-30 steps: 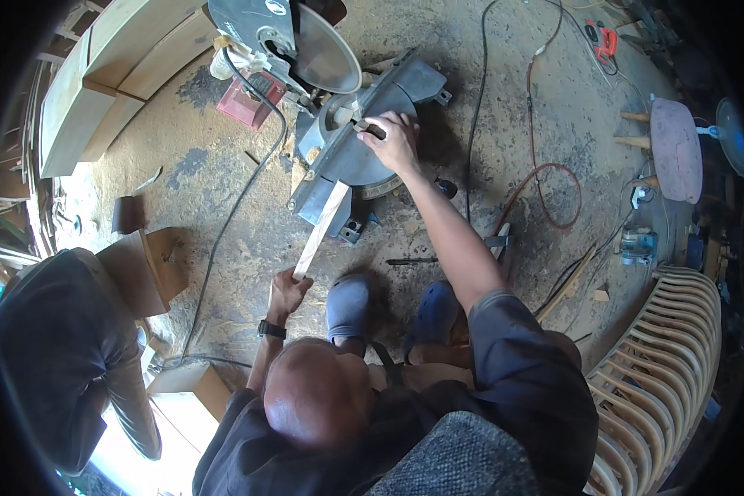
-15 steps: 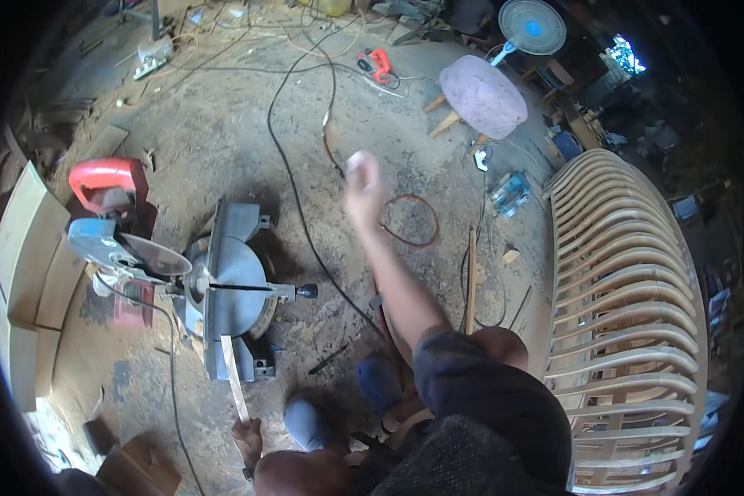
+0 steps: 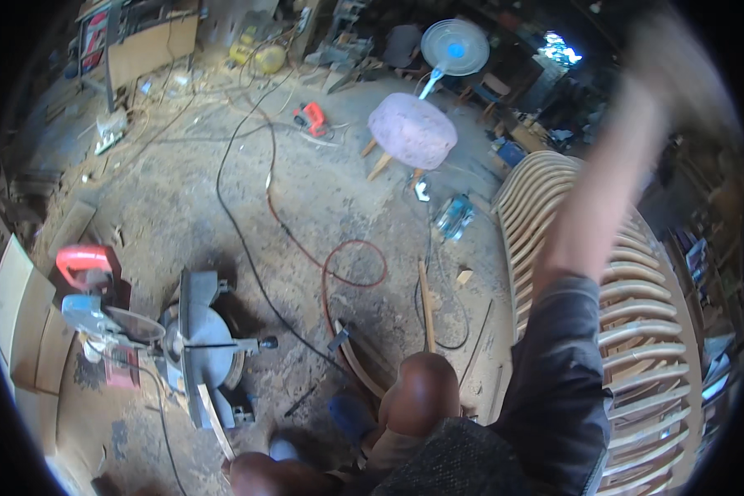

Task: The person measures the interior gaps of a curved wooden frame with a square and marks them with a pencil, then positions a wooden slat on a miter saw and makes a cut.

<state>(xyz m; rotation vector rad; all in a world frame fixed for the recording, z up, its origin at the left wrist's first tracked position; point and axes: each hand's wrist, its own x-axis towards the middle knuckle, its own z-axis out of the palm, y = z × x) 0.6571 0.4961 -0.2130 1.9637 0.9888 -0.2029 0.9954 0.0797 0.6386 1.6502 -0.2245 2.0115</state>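
Note:
My right hand [image 3: 670, 70] is raised at the upper right, above the curved slatted wooden frame [image 3: 649, 331]. It is smeared by motion, so its fingers cannot be made out. A pale wooden strip [image 3: 215, 422] slants from the near edge of the mitre saw [image 3: 207, 351] down toward my left knee. At the strip's lower end, my left hand [image 3: 226, 468] shows only as a sliver beside the knee, still on the strip. The saw's blade head, with its red handle [image 3: 85, 259], is tilted up to the left.
An orange hose [image 3: 384, 263] and dark cable cross the floor. A lilac round stool [image 3: 413, 128], a fan [image 3: 455, 50], a teal power tool [image 3: 455, 217] and a red tool [image 3: 311, 118] stand farther off. Curved wooden panels [image 3: 25, 310] lie at the left.
My right arm has swung from over the middle floor to the upper right. The view has shifted right and upward, and my left hand is now mostly hidden by the knee.

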